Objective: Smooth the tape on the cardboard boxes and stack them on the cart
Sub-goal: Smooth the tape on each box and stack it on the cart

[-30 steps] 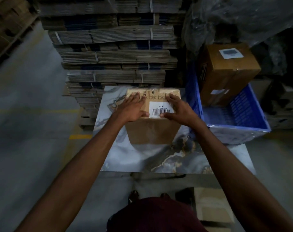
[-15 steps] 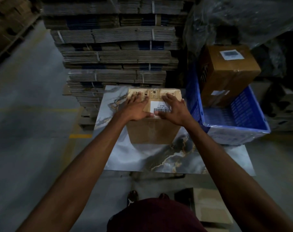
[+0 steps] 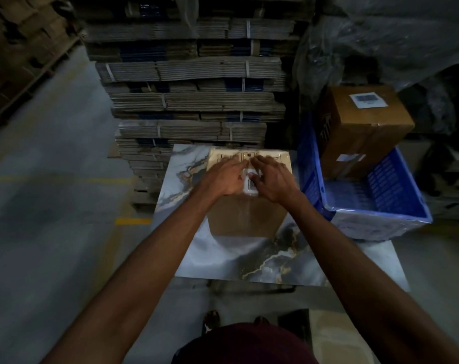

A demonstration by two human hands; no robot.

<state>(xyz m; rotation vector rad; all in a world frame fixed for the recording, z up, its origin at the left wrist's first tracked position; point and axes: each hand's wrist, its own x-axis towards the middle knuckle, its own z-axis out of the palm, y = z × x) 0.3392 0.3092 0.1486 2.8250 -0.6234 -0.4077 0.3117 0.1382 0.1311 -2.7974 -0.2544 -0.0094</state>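
A small brown cardboard box (image 3: pixel 246 219) stands on the marble-patterned table top (image 3: pixel 231 261). Both of my hands lie flat on its top, side by side near the middle. My left hand (image 3: pixel 224 177) presses with straight fingers on the left half. My right hand (image 3: pixel 271 179) presses on the right half. Between them a strip of the white barcode label (image 3: pixel 250 184) shows. A larger taped cardboard box (image 3: pixel 365 132) with a white label leans in the blue plastic crate (image 3: pixel 396 203) to the right.
Tall stacks of strapped flat cardboard (image 3: pixel 191 101) rise behind the table. Plastic-wrapped goods (image 3: pixel 380 40) sit at the back right. Concrete floor (image 3: pixel 52 206) with a yellow mark lies to the left. Another box (image 3: pixel 336 337) sits on the floor near my feet.
Both hands have slid inward across the box top until they nearly meet, covering most of the white label. The box has stayed in place.
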